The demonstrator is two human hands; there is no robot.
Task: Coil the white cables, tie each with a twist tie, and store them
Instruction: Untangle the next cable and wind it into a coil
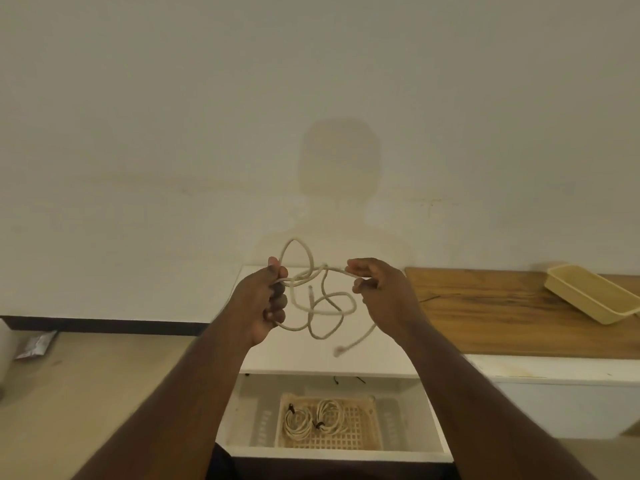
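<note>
A loose white cable [320, 299] hangs in tangled loops in the air above a small white table [294, 358]. My left hand [268, 299] grips the cable's left side, with a loop rising above the fist. My right hand [375, 284] pinches a strand on the right. One plug end [341, 350] dangles low. Below, in an open white drawer [332, 453], a woven basket [360, 434] holds two coiled cables [298, 422] [330, 415], each bound with a dark twist tie.
A wooden countertop [502, 317] runs to the right, carrying a beige tray [588, 294] and a dark twist tie [429, 299]. More dark ties [348, 380] lie at the drawer's back. A foil packet [36, 344] lies on the floor at the left.
</note>
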